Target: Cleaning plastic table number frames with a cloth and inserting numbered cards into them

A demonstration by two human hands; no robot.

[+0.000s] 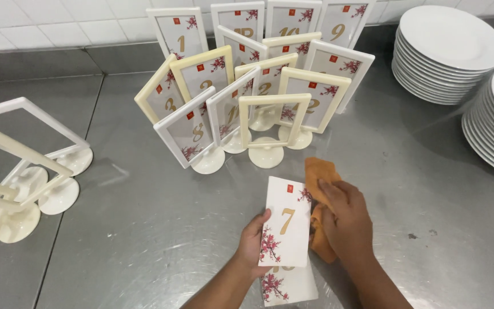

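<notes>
A numbered card [286,222], long axis toward twelve o'clock, is gripped by the left hand [254,240]. At its three o'clock, an orange cloth [319,174] is clutched in the right hand [345,220]; a second card [287,285] apparently lies beneath on the surface [144,229].

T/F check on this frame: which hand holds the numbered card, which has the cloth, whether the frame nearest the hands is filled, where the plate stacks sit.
1. The left hand holds the white numbered card with red blossom print. True.
2. The right hand grips a blue sponge. False: it holds an orange cloth.
3. The cream frame stand on a round base nearest the hands is empty. True.
4. The stacks of white round plates stand at the left. False: they are at the right, on the steel counter.
</notes>
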